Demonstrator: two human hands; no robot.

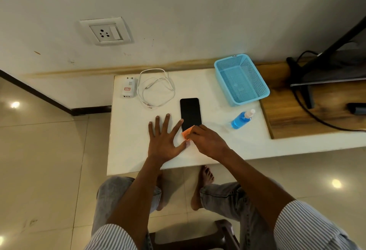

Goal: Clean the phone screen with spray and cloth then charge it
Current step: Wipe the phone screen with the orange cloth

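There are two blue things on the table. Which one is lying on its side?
The spray bottle, filled with blue liquid, lies on its side with its white nozzle pointing toward the wall. The light blue mesh basket behind it sits upright, opening up.

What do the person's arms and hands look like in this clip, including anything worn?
Both hands, left hand and right hand, are bare: no gloves, rings or watch visible. The forearms are uncovered; white sleeves with thin dark stripes are pushed up near the elbows.
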